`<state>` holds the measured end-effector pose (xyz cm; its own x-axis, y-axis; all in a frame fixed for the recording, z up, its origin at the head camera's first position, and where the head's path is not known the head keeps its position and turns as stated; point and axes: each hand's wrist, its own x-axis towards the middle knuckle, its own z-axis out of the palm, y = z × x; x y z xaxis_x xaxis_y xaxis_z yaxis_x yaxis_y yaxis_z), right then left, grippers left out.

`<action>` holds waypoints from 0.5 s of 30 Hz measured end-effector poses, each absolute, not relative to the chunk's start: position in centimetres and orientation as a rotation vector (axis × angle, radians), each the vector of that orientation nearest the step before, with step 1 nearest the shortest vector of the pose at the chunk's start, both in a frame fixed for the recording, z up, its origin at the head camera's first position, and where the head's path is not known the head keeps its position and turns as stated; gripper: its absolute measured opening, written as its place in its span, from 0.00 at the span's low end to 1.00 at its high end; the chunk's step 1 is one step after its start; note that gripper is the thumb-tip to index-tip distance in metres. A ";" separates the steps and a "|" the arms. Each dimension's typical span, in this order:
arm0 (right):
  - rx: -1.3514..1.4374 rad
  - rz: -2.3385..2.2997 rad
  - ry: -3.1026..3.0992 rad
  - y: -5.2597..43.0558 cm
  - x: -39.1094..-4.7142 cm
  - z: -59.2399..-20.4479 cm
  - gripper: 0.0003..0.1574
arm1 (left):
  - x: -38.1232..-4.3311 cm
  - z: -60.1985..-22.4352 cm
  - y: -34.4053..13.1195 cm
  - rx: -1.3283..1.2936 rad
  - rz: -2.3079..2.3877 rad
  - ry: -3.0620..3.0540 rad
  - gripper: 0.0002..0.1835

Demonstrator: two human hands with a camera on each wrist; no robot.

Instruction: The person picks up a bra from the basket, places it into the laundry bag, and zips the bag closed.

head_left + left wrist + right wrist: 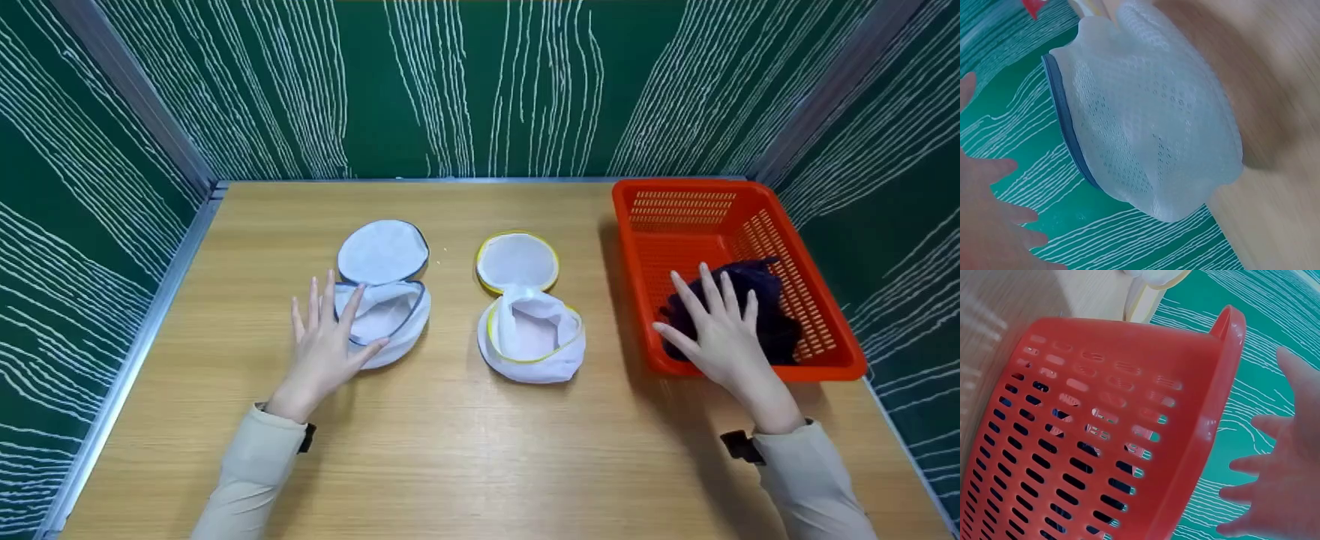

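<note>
Fingers spread, my left hand (321,352) hovers at the left side of a white mesh laundry bag (405,341) with a dark blue zip. This bag's round lid (382,251) lies folded back behind its mouth. In the left wrist view the honeycomb mesh wall (1151,124) fills the middle, apart from the fingers. My right hand (724,341), also with fingers spread and holding nothing, is over the front of a red plastic basket (844,352). Dark purple-black cloth (772,326) lies bunched in the basket, partly hidden by that hand.
Between the hands sits a second white laundry bag (536,369) with a yellow zip, its round lid (517,261) laid back. Green panels with white streaks (412,90) enclose the wooden table (465,465) at the back and sides. The basket's slotted wall (1084,416) stands at the right.
</note>
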<state>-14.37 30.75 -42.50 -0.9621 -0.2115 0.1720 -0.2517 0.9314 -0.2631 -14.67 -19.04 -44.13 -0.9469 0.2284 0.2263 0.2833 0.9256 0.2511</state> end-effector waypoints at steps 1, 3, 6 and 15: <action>0.354 0.431 -2.949 30.8 -14.4 -42.5 0.45 | -14.7 -44.1 -19.0 -0.388 -0.421 -2.895 0.42; 0.352 0.436 -2.952 30.8 -14.4 -42.5 0.45 | -14.8 -44.0 -18.9 -0.383 -0.414 -2.906 0.43; 0.344 0.445 -2.961 30.9 -14.6 -42.4 0.45 | -14.9 -43.9 -18.6 -0.383 -0.417 -2.933 0.43; 0.362 0.565 -2.937 31.4 -14.4 -41.7 0.42 | -15.0 -44.1 -16.9 -0.457 -0.433 -2.836 0.39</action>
